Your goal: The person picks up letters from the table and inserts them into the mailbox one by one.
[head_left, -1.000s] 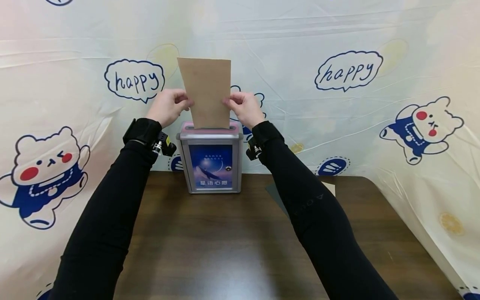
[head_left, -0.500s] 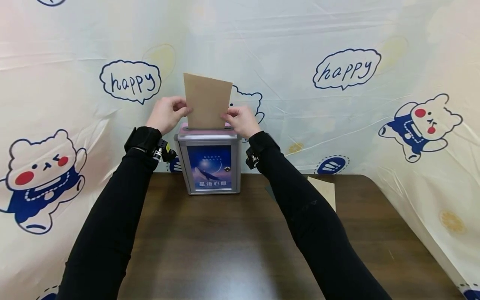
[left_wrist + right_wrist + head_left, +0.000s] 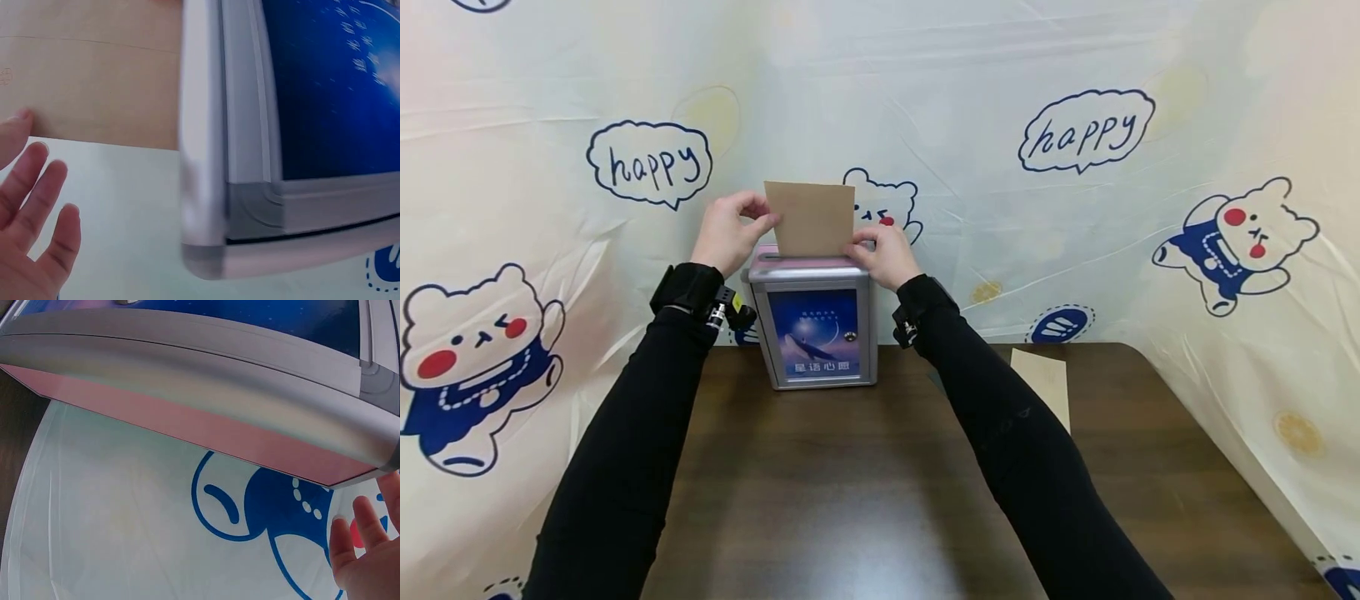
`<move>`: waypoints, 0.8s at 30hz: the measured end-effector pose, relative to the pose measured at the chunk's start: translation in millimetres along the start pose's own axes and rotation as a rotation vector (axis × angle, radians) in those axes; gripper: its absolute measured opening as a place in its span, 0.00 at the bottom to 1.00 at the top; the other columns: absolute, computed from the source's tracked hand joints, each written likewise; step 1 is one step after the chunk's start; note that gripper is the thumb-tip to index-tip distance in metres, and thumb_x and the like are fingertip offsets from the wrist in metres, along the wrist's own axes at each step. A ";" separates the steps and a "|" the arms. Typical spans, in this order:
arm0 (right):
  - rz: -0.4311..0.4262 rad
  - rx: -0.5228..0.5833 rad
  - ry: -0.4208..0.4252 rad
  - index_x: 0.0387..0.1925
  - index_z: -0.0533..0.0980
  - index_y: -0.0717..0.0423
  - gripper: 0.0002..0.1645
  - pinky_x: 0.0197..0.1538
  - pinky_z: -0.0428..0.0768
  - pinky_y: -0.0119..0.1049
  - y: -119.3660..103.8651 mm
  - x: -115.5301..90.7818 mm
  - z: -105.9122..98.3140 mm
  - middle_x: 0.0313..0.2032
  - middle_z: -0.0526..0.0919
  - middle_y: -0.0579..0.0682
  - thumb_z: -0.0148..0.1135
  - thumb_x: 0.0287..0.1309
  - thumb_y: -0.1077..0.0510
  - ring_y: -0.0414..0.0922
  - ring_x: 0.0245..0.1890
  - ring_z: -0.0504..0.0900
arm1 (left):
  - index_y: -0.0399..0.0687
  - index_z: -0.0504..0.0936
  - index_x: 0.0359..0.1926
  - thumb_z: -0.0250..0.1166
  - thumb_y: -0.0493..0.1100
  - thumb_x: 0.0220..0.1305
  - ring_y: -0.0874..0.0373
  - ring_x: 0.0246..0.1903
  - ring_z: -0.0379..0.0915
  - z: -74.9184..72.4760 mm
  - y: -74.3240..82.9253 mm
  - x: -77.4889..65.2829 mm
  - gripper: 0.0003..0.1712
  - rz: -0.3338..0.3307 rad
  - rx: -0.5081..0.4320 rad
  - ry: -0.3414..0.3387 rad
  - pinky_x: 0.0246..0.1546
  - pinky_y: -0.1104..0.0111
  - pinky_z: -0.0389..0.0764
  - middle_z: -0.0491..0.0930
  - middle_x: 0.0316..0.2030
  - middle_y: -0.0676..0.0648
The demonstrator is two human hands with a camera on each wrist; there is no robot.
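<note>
A brown kraft envelope point(image 3: 812, 221) stands upright over the slot in the pink top of a silver-framed letter box point(image 3: 752, 333), its lower part inside. My left hand point(image 3: 730, 229) pinches the envelope's left edge between thumb and fingers. Lower down, my right hand point(image 3: 887, 252) pinches the right edge close above the box top. In the left wrist view the envelope point(image 3: 94, 87) shows a seam line and a small red print, with my left thumb on its edge. The right wrist view has my right hand's fingers point(image 3: 340, 540) beside the box corner; the envelope is hidden there.
A cream paper piece point(image 3: 1043, 379) lies on the brown table point(image 3: 820, 483), partly under my right forearm. Next to it a dark green corner point(image 3: 936, 380) peeks out. A printed cloth backdrop point(image 3: 955, 108) hangs directly behind the box.
The envelope has slid down into the box slot, so much less of it shows above. Both hands have moved lower with it. More of the cream paper is uncovered beside my right forearm.
</note>
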State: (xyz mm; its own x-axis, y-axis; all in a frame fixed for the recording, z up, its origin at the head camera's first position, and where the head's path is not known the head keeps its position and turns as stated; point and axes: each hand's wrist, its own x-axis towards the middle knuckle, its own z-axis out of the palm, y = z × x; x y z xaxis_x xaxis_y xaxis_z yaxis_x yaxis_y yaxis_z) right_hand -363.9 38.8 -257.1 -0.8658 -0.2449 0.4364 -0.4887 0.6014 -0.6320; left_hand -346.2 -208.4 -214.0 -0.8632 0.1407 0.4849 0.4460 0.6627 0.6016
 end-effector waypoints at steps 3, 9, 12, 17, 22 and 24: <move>-0.018 -0.023 0.005 0.43 0.83 0.57 0.12 0.58 0.69 0.37 -2.6 -0.3 -3.8 0.48 0.84 0.51 0.65 0.64 0.55 0.46 0.53 0.76 | 0.38 0.79 0.46 0.62 0.44 0.69 0.48 0.50 0.70 4.1 -7.6 -3.2 0.13 -0.022 0.009 -0.021 0.55 0.55 0.67 0.79 0.46 0.40; -0.021 -0.074 -0.011 0.46 0.82 0.55 0.14 0.60 0.66 0.39 -8.8 -2.2 -9.8 0.50 0.83 0.51 0.63 0.65 0.51 0.49 0.56 0.72 | 0.37 0.81 0.47 0.63 0.41 0.68 0.45 0.53 0.69 14.2 -20.8 -7.2 0.12 -0.046 0.037 -0.049 0.56 0.53 0.64 0.79 0.49 0.39; -0.045 -0.092 -0.018 0.45 0.83 0.55 0.12 0.60 0.66 0.37 -12.9 -2.8 -9.1 0.49 0.83 0.50 0.62 0.66 0.53 0.47 0.55 0.73 | 0.38 0.81 0.46 0.64 0.41 0.67 0.45 0.55 0.68 17.4 -25.8 -9.2 0.11 -0.056 0.046 -0.054 0.58 0.52 0.63 0.78 0.50 0.38; -0.111 -0.183 -0.025 0.44 0.84 0.53 0.11 0.60 0.66 0.39 -18.1 -1.7 -3.7 0.48 0.84 0.48 0.62 0.66 0.54 0.46 0.54 0.76 | 0.39 0.80 0.50 0.66 0.41 0.65 0.44 0.54 0.68 18.3 -30.5 -14.0 0.14 -0.043 0.015 -0.040 0.56 0.52 0.63 0.78 0.50 0.38; -0.096 -0.301 -0.023 0.44 0.85 0.48 0.11 0.60 0.66 0.46 -19.6 -3.3 1.0 0.51 0.83 0.45 0.62 0.66 0.51 0.47 0.57 0.73 | 0.40 0.80 0.49 0.64 0.42 0.67 0.44 0.54 0.68 19.4 -32.1 -17.8 0.13 -0.028 -0.001 -0.031 0.56 0.53 0.63 0.78 0.49 0.40; -0.076 -0.312 -0.024 0.44 0.85 0.47 0.11 0.59 0.67 0.48 -20.4 -4.2 2.1 0.53 0.82 0.45 0.61 0.66 0.51 0.48 0.58 0.71 | 0.40 0.81 0.46 0.63 0.42 0.68 0.44 0.55 0.68 19.4 -32.3 -18.3 0.11 -0.027 0.008 -0.031 0.57 0.53 0.63 0.77 0.49 0.40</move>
State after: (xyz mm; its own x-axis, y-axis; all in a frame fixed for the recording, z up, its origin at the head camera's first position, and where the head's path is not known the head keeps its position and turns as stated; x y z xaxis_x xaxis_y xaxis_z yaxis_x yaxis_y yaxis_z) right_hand -350.5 26.0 -247.4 -0.8321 -0.3135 0.4575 -0.4987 0.7840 -0.3697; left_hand -349.4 -218.2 -254.7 -0.8817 0.1453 0.4489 0.4209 0.6721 0.6092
